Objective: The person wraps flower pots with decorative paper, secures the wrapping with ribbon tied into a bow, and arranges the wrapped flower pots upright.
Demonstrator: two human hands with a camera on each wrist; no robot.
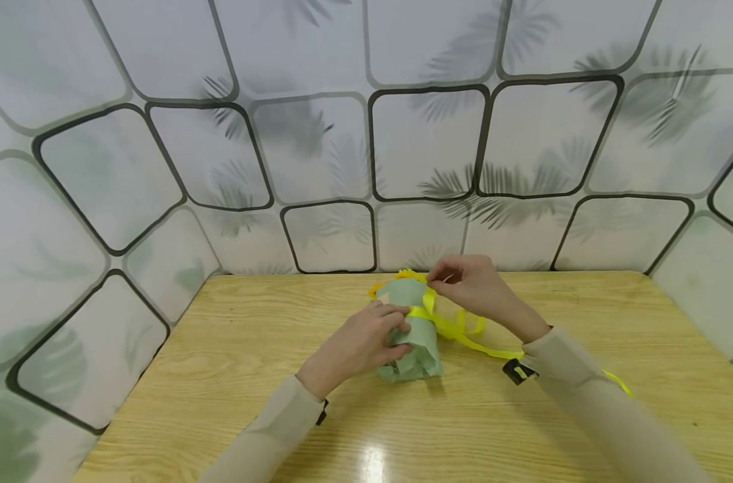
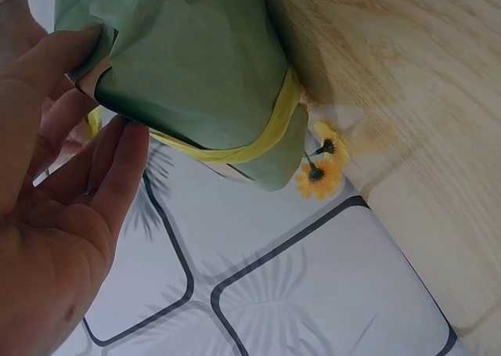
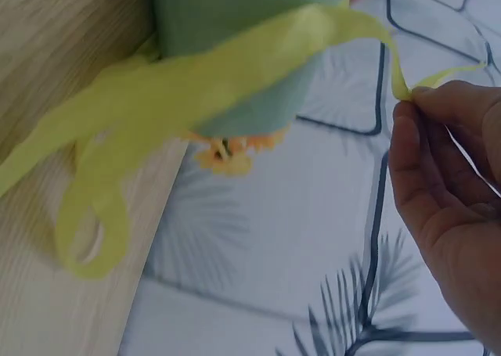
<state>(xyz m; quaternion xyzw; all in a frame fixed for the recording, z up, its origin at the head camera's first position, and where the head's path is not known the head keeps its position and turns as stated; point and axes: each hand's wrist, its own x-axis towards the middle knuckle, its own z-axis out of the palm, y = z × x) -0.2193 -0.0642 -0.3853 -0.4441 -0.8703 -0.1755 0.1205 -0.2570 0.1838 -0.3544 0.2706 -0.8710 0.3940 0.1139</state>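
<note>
A small bouquet (image 1: 423, 339) in pale green wrapping paper lies on the wooden table, its orange-yellow flowers (image 2: 317, 180) poking out at the far end. Around its middle runs a yellow ribbon (image 1: 448, 327), with loops and a long tail trailing to the right. My left hand (image 1: 366, 341) holds the bouquet from the left side, thumb on the paper and fingertips close to the ribbon band. Raised above the bouquet's right side, my right hand (image 1: 481, 292) pinches one ribbon strand between thumb and index finger; the right wrist view shows that strand pulled up from the wrapping.
The light wood table (image 1: 252, 376) ends at the back against a pale wall covering (image 1: 318, 154) with dark rounded outlines and leaf prints. Side panels of the same pattern flank it. The ribbon's far tail (image 1: 618, 384) passes under the right forearm.
</note>
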